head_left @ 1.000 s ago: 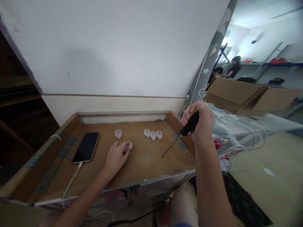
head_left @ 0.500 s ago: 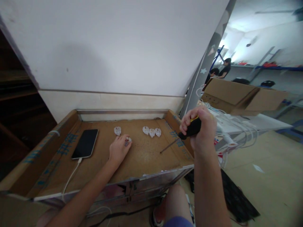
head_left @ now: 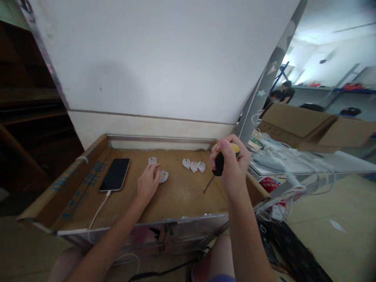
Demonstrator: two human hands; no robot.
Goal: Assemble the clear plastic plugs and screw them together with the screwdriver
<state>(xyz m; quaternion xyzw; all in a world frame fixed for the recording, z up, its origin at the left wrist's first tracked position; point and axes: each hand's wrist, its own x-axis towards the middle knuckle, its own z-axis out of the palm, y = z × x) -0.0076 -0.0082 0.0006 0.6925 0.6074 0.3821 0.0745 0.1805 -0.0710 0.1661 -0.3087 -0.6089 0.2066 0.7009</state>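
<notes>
My right hand is wrapped round the black and yellow handle of a screwdriver. Its thin shaft slants down to the left, the tip low over the cardboard-lined tray. Over the left half of the tray is my left hand, fingers stretched forward and holding nothing that I can see. Its fingertips are at the near edge of a clear, faceted plastic piece; whether they touch it I cannot tell. Just right of these fingers lies a second clear piece. Three more clear pieces sit in a row further right.
A phone with a white cable lies at the tray's left. To the right, a table holds tangled white cables and an open cardboard box. A white panel rises behind the tray. Two people are in the background.
My left hand has come off the nearer clear piece and moved toward the one behind it. My right hand has shifted left with the screwdriver, which stands steeper. The view has turned slightly.
</notes>
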